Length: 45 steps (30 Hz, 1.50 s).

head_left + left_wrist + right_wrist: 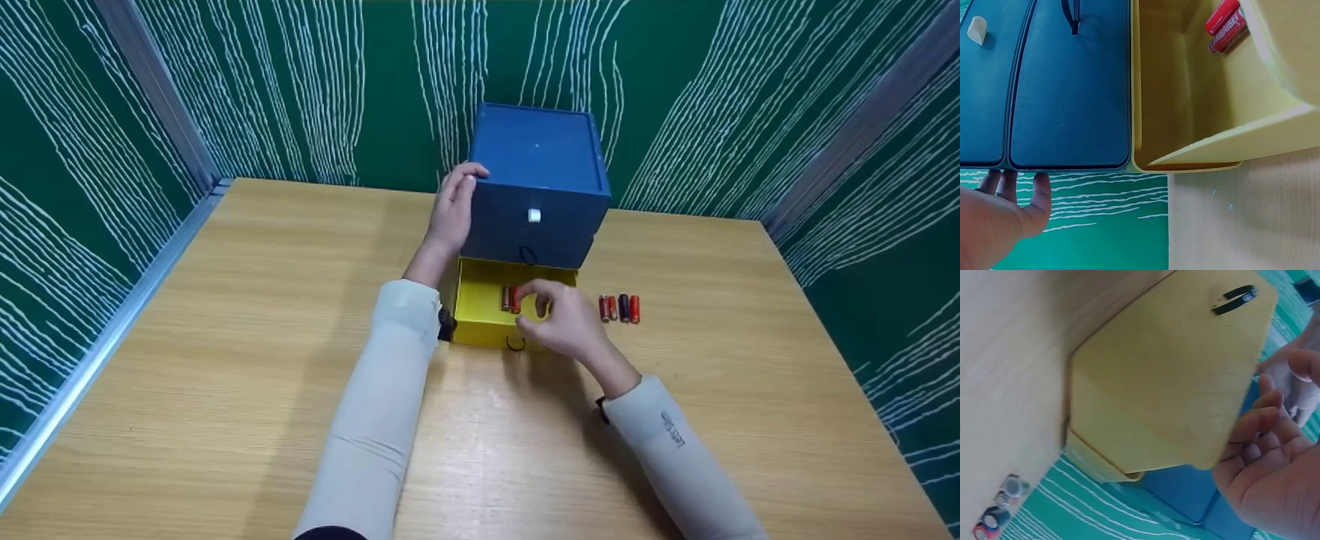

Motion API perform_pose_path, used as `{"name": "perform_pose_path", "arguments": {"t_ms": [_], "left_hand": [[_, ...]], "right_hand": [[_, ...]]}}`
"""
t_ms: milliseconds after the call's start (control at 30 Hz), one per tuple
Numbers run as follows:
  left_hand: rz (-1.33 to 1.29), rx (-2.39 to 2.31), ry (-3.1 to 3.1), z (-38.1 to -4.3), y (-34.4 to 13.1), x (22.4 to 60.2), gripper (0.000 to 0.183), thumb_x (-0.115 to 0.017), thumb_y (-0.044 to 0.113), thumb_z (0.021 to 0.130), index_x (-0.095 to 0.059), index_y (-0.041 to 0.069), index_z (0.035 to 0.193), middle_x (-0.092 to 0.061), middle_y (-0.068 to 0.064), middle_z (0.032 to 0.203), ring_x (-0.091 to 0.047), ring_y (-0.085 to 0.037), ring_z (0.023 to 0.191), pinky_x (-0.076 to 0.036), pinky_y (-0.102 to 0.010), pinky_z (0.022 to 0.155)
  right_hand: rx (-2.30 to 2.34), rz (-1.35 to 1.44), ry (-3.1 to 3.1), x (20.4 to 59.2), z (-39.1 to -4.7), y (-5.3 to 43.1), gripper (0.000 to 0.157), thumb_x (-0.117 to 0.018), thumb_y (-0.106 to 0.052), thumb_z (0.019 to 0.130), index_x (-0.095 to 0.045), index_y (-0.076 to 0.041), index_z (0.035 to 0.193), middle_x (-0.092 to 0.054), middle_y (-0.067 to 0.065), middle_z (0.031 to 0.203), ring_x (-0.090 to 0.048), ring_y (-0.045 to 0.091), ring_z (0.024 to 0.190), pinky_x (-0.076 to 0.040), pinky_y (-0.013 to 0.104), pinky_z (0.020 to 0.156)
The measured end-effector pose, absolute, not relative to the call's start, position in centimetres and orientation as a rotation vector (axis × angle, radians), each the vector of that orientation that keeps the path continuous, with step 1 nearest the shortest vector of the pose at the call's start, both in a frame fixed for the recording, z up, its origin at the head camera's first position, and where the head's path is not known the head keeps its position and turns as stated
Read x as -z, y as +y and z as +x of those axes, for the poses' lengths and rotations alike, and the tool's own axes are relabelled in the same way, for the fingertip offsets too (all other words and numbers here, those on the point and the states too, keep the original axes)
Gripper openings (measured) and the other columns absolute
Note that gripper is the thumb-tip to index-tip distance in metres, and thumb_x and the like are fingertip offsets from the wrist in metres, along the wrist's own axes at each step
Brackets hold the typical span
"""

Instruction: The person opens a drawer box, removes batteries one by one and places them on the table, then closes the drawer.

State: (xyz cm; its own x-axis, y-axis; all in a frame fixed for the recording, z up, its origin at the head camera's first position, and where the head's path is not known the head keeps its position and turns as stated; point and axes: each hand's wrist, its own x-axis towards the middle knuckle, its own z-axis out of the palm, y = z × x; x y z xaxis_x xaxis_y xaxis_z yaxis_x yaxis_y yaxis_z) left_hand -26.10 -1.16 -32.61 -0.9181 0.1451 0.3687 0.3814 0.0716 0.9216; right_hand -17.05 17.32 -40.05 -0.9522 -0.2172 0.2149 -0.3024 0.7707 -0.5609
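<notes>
A blue drawer cabinet (540,150) stands at the back with its bottom yellow drawer (476,331) pulled out. My left hand (451,214) rests against the cabinet's left side, its fingertips at the upper edge. Two batteries, a red battery (1222,16) and a darker red battery (1229,35), lie side by side in the drawer. Over the drawer's right part hovers my right hand (564,319), thumb and index finger bent but apart, close to the batteries. Nothing shows between those fingers. In the right wrist view the drawer front hides the batteries inside.
Several batteries (624,307) lie in a row on the wooden table (225,375), right of the drawer. The upper drawer has a white knob (534,216); black loops serve as pulls on the others. Green walls with white lines (390,90) enclose the table.
</notes>
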Motion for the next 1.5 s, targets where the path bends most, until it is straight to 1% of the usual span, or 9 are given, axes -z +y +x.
{"name": "perform_pose_path", "arguments": {"t_ms": [200, 400, 533, 733, 867, 967, 1100, 1300, 1500], "left_hand": [[-0.536, 1.953, -2.163, -26.0, -1.1, 32.5, 0.029, -0.024, 0.020, 0.097, -0.048, 0.011, 0.111, -0.037, 0.000, 0.129, -0.030, -0.011, 0.121, -0.025, -0.029, 0.102], [-0.552, 1.961, -2.153, -26.0, -1.1, 32.5, 0.029, -0.024, 0.020, 0.097, -0.048, 0.010, 0.112, -0.036, -0.003, 0.131, -0.030, -0.011, 0.121, -0.024, -0.029, 0.103], [-0.552, 1.970, -2.143, -26.1, -1.2, 32.6, 0.029, -0.024, 0.020, 0.097, -0.048, 0.010, 0.111, -0.036, -0.003, 0.131, -0.030, -0.011, 0.122, -0.024, -0.028, 0.103], [-0.530, 1.959, -2.145, -26.1, -1.3, 32.5, 0.028, -0.025, 0.020, 0.097, -0.048, 0.011, 0.110, -0.037, -0.001, 0.129, -0.031, -0.011, 0.121, -0.025, -0.029, 0.102], [-0.524, 1.957, -2.161, -26.0, -1.2, 32.5, 0.028, -0.025, 0.020, 0.097, -0.048, 0.012, 0.111, -0.036, -0.001, 0.131, -0.030, -0.011, 0.122, -0.024, -0.030, 0.102], [-0.521, 1.967, -2.164, -26.0, -1.2, 32.5, 0.028, -0.025, 0.020, 0.097, -0.048, 0.013, 0.110, -0.036, -0.001, 0.131, -0.030, -0.011, 0.122, -0.024, -0.031, 0.103], [-0.520, 1.962, -2.166, -26.0, -1.1, 32.5, 0.028, -0.025, 0.020, 0.097, -0.048, 0.012, 0.111, -0.037, 0.000, 0.130, -0.030, -0.011, 0.122, -0.024, -0.031, 0.103], [-0.517, 1.952, -2.164, -26.0, -1.0, 32.4, 0.028, -0.025, 0.020, 0.097, -0.048, 0.011, 0.110, -0.037, -0.001, 0.130, -0.027, -0.011, 0.125, -0.022, -0.030, 0.104], [-0.500, 1.966, -2.186, -26.0, -1.1, 32.4, 0.028, -0.025, 0.023, 0.097, -0.048, 0.015, 0.111, -0.035, 0.000, 0.132, -0.027, -0.012, 0.124, -0.022, -0.033, 0.104]], "right_hand": [[-1.027, 0.392, -2.873, 40.7, -19.1, 17.8, 0.033, -0.068, -0.029, 0.070, -0.061, -0.021, 0.101, -0.058, 0.006, 0.079, -0.046, 0.016, 0.068, -0.037, 0.030, 0.056], [-1.121, 0.432, -2.918, 41.6, -21.0, 18.3, 0.039, -0.071, -0.027, 0.070, -0.059, -0.019, 0.106, -0.057, 0.011, 0.080, -0.047, 0.019, 0.066, -0.039, 0.031, 0.053], [-1.113, 0.463, -2.940, 42.1, -21.5, 18.4, 0.043, -0.072, -0.028, 0.069, -0.057, -0.019, 0.109, -0.055, 0.009, 0.077, -0.047, 0.020, 0.063, -0.039, 0.031, 0.051], [-1.057, 0.488, -2.989, 42.3, -22.1, 18.4, 0.049, -0.072, -0.033, 0.069, -0.054, -0.021, 0.113, -0.057, 0.005, 0.086, -0.047, 0.019, 0.070, -0.040, 0.030, 0.056], [-1.002, 0.503, -3.011, 42.6, -22.5, 18.4, 0.051, -0.073, -0.032, 0.067, -0.054, -0.021, 0.113, -0.058, 0.000, 0.100, -0.048, 0.019, 0.075, -0.042, 0.031, 0.061], [-0.953, 0.510, -3.026, 42.8, -22.8, 18.4, 0.052, -0.074, -0.031, 0.067, -0.054, -0.020, 0.113, -0.057, -0.003, 0.110, -0.051, 0.019, 0.084, -0.045, 0.034, 0.073], [-0.903, 0.512, -3.040, 42.8, -23.0, 18.3, 0.051, -0.075, -0.029, 0.066, -0.055, -0.020, 0.113, -0.056, -0.003, 0.112, -0.052, 0.019, 0.093, -0.043, 0.039, 0.086], [-0.841, 0.459, -3.071, 42.9, -23.1, 18.1, 0.050, -0.075, -0.029, 0.066, -0.056, -0.019, 0.112, -0.057, -0.002, 0.111, -0.053, 0.018, 0.094, -0.042, 0.040, 0.088], [-0.773, 0.390, -3.111, 43.2, -23.2, 17.7, 0.052, -0.075, -0.029, 0.066, -0.055, -0.021, 0.113, -0.057, -0.003, 0.111, -0.054, 0.018, 0.098, -0.041, 0.040, 0.089]]}}
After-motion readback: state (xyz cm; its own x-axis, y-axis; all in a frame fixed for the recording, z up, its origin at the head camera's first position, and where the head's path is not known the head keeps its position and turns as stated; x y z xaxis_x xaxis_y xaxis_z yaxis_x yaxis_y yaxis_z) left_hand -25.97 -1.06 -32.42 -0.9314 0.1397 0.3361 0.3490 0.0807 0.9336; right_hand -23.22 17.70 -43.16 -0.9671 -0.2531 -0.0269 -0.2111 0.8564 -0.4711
